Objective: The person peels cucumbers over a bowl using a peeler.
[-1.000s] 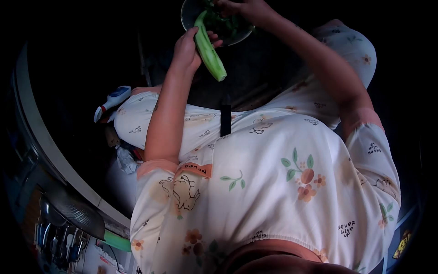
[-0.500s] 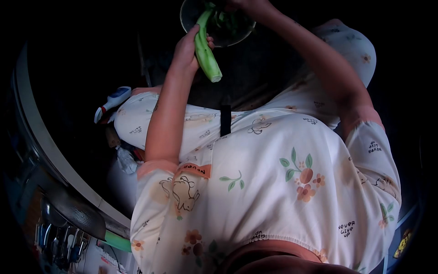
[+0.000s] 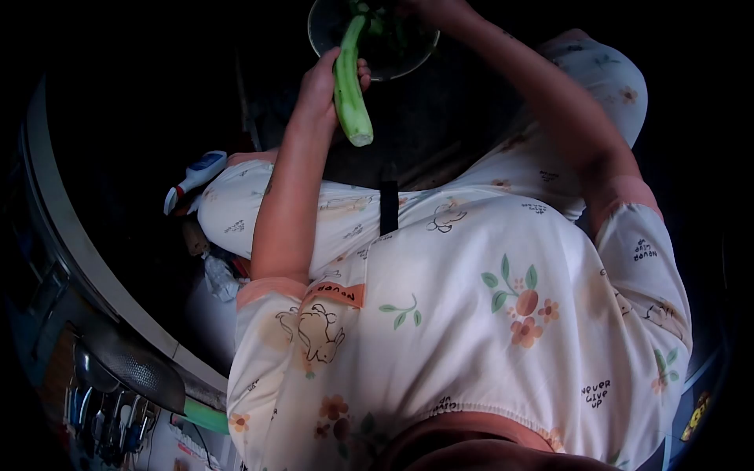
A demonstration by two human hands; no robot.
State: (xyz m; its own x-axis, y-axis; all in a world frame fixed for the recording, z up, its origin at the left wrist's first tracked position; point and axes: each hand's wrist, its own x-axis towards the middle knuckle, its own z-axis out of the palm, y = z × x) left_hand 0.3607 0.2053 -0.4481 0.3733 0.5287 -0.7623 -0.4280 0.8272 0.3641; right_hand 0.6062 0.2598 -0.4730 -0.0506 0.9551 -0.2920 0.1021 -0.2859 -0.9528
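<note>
My left hand (image 3: 317, 85) is wrapped round a thick, pale-green vegetable stalk (image 3: 351, 98), its fingertips showing on the far side. The stalk's blunt cut end points down toward my lap, and its narrower end reaches up over a bowl (image 3: 316, 41). Dark green leafy pieces (image 3: 385, 27) lie in the bowl, dimly lit. At the top edge of the view my right hand (image 3: 430, 9) is over the bowl's right side. Shadow and the frame edge hide its fingers, so what it holds cannot be seen.
Beside my left knee is a white and blue bottle (image 3: 206, 166) with a red band. A crumpled plastic bag (image 3: 220, 276) lies below it. At lower left are a perforated metal strainer (image 3: 137, 369) and several hanging utensils (image 3: 106, 420). Much of the surroundings is dark.
The stalk has turned slightly in my left hand's grip, its cut end swinging left and a little down. My right hand has shifted slightly at the top edge.
</note>
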